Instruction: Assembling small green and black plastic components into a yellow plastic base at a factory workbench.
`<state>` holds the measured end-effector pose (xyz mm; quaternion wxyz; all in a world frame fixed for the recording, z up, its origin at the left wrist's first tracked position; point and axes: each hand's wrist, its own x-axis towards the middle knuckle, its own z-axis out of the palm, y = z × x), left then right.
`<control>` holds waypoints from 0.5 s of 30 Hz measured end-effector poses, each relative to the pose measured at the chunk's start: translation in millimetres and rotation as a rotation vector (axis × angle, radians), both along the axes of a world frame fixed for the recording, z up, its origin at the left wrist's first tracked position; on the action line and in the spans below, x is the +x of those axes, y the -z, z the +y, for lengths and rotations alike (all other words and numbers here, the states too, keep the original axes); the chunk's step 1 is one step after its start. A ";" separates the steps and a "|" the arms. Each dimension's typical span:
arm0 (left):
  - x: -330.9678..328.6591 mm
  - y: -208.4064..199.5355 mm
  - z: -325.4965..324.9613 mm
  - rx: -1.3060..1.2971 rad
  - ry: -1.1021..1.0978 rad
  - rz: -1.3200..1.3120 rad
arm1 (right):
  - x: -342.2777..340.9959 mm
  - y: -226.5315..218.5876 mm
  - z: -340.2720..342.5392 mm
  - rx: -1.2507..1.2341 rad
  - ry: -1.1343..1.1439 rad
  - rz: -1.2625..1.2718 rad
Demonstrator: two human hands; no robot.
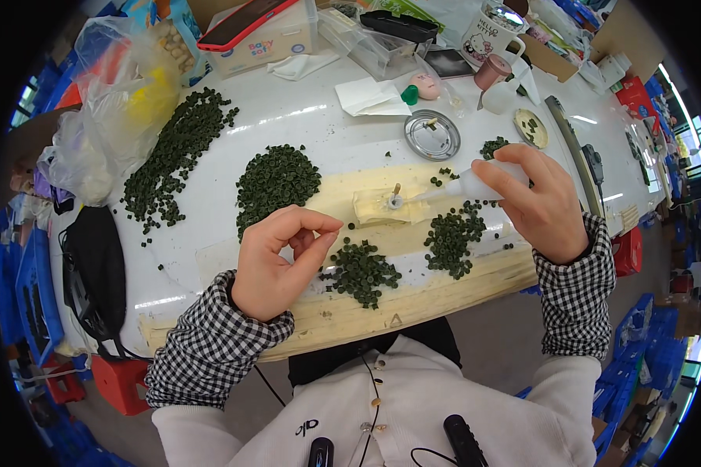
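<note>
Right hand grip: the right hand [549,204], right of centre in the frame, is clamped around a small clear squeeze bottle [487,180]; the bottle lies nearly level with its thin nozzle pointing left.
Nozzle tip: it sits at, or just above, a small round part [395,201] on a pale yellow block [382,207] at the centre of the frame; contact cannot be confirmed.
Left hand grip: the left hand [276,261], lower left of centre, has thumb and forefinger pinched together; whether a piece sits between them is too small to tell.
Near the left hand: a pile of small dark green pieces [361,268] lies just to its right on the table edge.
Other piles: a second pile [453,237] lies below the bottle; a larger heap [276,180] and a long scattered band [175,156] lie toward the upper left.
Work surface: a white table [304,124] with a cream strip along its near edge.
Step in hand (judged): dosing liquid from the bottle onto the part on the block.
Next move (judged): calls for a steady nozzle and a light squeeze, then placing a green piece on the block with the pinched fingers.
Further back: a round metal lid [432,135] in the upper centre.
</note>
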<state>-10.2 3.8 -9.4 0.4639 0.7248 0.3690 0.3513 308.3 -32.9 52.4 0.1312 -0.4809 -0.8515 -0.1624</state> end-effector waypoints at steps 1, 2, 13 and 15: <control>0.1 0.2 0.0 0.000 -0.001 0.000 | 0.0 -0.3 0.1 0.000 -0.001 -0.001; 0.2 -0.2 0.0 -0.001 -0.001 -0.001 | 0.0 -0.4 0.2 -0.001 -0.002 -0.003; 0.0 -0.7 0.5 -0.001 0.002 0.005 | -1.4 -1.1 1.5 0.052 -0.030 -0.019; -1.7 -3.4 0.3 -0.048 0.020 0.042 | 0.4 -0.6 1.3 0.030 -0.030 0.009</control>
